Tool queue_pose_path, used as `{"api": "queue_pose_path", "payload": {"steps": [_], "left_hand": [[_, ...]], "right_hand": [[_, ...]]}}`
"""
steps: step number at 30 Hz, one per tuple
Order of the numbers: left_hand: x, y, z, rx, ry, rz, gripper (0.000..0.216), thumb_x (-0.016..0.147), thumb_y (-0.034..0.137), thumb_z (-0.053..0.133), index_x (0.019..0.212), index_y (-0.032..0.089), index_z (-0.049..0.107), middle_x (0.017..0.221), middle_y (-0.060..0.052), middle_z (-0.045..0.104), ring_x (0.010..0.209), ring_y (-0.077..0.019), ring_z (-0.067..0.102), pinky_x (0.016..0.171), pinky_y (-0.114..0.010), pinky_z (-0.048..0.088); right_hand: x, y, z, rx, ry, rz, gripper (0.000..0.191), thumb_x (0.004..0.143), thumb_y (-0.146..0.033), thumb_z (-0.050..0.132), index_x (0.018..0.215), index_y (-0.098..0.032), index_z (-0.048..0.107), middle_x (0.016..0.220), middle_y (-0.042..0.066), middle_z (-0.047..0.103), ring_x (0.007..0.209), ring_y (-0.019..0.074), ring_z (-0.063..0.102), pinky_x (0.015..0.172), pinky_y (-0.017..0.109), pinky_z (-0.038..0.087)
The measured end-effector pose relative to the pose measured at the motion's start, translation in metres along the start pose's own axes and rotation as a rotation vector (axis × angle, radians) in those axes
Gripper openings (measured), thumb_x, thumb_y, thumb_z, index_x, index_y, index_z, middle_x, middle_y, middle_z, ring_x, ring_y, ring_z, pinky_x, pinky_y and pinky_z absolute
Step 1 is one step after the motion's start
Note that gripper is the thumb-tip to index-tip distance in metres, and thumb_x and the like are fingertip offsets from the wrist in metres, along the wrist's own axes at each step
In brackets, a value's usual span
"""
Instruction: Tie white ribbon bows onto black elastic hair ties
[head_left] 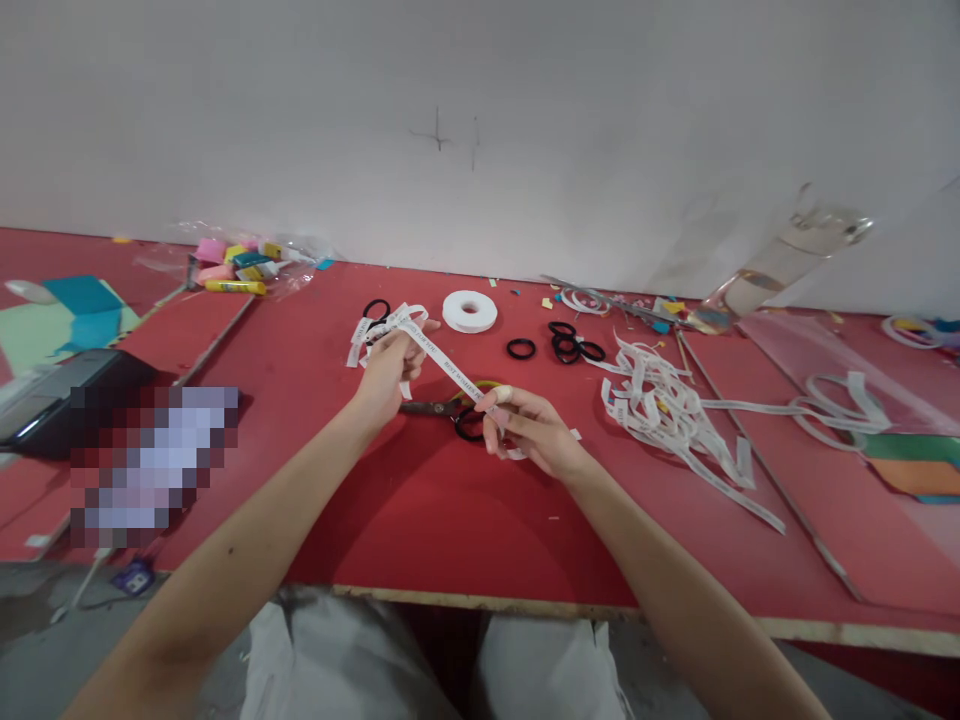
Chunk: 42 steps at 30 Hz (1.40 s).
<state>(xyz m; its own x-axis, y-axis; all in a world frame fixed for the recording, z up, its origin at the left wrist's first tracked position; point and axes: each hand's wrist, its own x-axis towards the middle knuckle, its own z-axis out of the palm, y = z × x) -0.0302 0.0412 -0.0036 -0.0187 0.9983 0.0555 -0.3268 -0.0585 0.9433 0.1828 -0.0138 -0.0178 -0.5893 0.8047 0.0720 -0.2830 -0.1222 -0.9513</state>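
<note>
My left hand (390,365) and my right hand (529,430) hold a white printed ribbon strip (442,365) stretched between them above the red table (420,510). The left hand pinches the looped, bunched end near the table's middle. The right hand pinches the lower end, fingers curled, one fingertip wrapped in white tape. A pair of scissors (439,408) with black and yellow handles lies flat on the table under and between the hands.
A white ribbon roll (469,311) and several black hair rings (562,345) lie behind the hands. A heap of cut ribbon pieces (667,405) sits to the right. Coloured items in a clear bag (240,268) lie back left, coloured paper (911,462) far right.
</note>
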Motion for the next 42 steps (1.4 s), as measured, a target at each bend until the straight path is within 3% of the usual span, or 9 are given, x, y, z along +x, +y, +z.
{"api": "queue_pose_path", "payload": {"steps": [6, 9, 12, 15, 22, 25, 32, 37, 42], "left_hand": [[0.012, -0.001, -0.008, 0.089, 0.022, -0.002, 0.050, 0.091, 0.059, 0.046, 0.097, 0.016, 0.071, 0.060, 0.003, 0.039, 0.048, -0.0072, 0.032, 0.043, -0.020, 0.028], [0.011, -0.008, -0.007, 0.465, -0.057, 0.166, 0.043, 0.092, 0.052, 0.048, 0.102, 0.018, 0.072, 0.090, -0.007, 0.064, 0.081, -0.0159, 0.059, 0.072, -0.028, 0.051], [-0.002, -0.014, 0.001, 0.997, -0.132, 0.514, 0.020, 0.087, 0.035, 0.061, 0.094, 0.022, 0.074, 0.131, -0.010, 0.057, 0.128, -0.0285, 0.046, 0.109, -0.049, 0.037], [-0.019, -0.017, 0.009, 1.287, -0.194, 0.693, 0.017, 0.086, 0.021, 0.060, 0.098, 0.021, 0.072, 0.151, -0.009, 0.041, 0.145, -0.0333, 0.024, 0.116, -0.057, 0.027], [-0.029, -0.018, 0.019, 1.185, -0.355, 0.804, 0.014, 0.088, 0.023, 0.059, 0.087, 0.019, 0.073, 0.136, -0.011, 0.056, 0.137, -0.0307, 0.038, 0.112, -0.052, 0.036], [-0.034, -0.017, 0.027, 0.912, -0.472, 0.587, 0.013, 0.088, 0.023, 0.059, 0.087, 0.018, 0.072, 0.109, -0.011, 0.068, 0.113, -0.0258, 0.058, 0.099, -0.046, 0.047], [-0.051, -0.005, 0.039, 0.195, -0.771, -0.337, 0.018, 0.089, 0.030, 0.059, 0.094, 0.013, 0.064, 0.086, -0.009, 0.074, 0.085, -0.0188, 0.070, 0.083, -0.033, 0.053], [-0.055, -0.002, 0.040, 0.032, -0.785, -0.546, 0.024, 0.085, 0.037, 0.062, 0.091, 0.013, 0.061, 0.077, -0.008, 0.072, 0.063, -0.0144, 0.065, 0.069, -0.030, 0.051], [-0.055, -0.003, 0.040, 0.123, -0.964, -0.547, 0.018, 0.086, 0.028, 0.056, 0.089, 0.012, 0.063, 0.056, 0.000, 0.058, 0.045, -0.0056, 0.036, 0.046, -0.020, 0.027]], "right_hand": [[0.000, 0.001, 0.000, 0.033, -0.003, -0.029, 0.020, 0.090, -0.034, 0.064, 0.102, -0.018, 0.066, 0.068, 0.002, 0.069, 0.051, 0.0087, 0.058, 0.047, 0.019, 0.042], [0.000, 0.000, 0.002, 0.089, 0.028, -0.072, 0.020, 0.087, -0.034, 0.067, 0.100, -0.020, 0.067, 0.079, 0.003, 0.073, 0.061, 0.0119, 0.065, 0.058, 0.025, 0.054], [-0.001, -0.003, 0.005, 0.119, 0.077, -0.148, 0.017, 0.087, -0.028, 0.068, 0.103, -0.023, 0.068, 0.103, 0.005, 0.074, 0.083, 0.0164, 0.072, 0.072, 0.031, 0.060], [-0.001, -0.008, 0.007, 0.106, 0.124, -0.197, 0.026, 0.085, -0.023, 0.069, 0.111, -0.028, 0.068, 0.135, 0.004, 0.061, 0.111, 0.0218, 0.067, 0.088, 0.039, 0.060], [0.002, -0.013, 0.013, 0.086, 0.169, -0.314, 0.031, 0.087, -0.023, 0.067, 0.118, -0.032, 0.066, 0.149, 0.001, 0.049, 0.132, 0.0253, 0.054, 0.113, 0.050, 0.043], [0.002, -0.012, 0.013, 0.060, 0.197, -0.346, 0.028, 0.089, -0.022, 0.065, 0.116, -0.032, 0.066, 0.142, 0.002, 0.057, 0.131, 0.0234, 0.055, 0.114, 0.049, 0.042], [-0.004, -0.008, 0.014, -0.100, 0.355, -0.331, 0.019, 0.090, -0.034, 0.064, 0.108, -0.029, 0.067, 0.120, 0.005, 0.070, 0.118, 0.0247, 0.064, 0.097, 0.047, 0.056], [-0.009, -0.007, 0.016, -0.196, 0.357, -0.276, 0.022, 0.090, -0.041, 0.062, 0.107, -0.028, 0.069, 0.116, 0.007, 0.071, 0.110, 0.0266, 0.066, 0.081, 0.041, 0.060], [-0.009, -0.005, 0.014, -0.189, 0.261, -0.276, 0.024, 0.091, -0.029, 0.057, 0.108, -0.028, 0.073, 0.122, 0.006, 0.069, 0.116, 0.0252, 0.064, 0.098, 0.043, 0.054]]}}
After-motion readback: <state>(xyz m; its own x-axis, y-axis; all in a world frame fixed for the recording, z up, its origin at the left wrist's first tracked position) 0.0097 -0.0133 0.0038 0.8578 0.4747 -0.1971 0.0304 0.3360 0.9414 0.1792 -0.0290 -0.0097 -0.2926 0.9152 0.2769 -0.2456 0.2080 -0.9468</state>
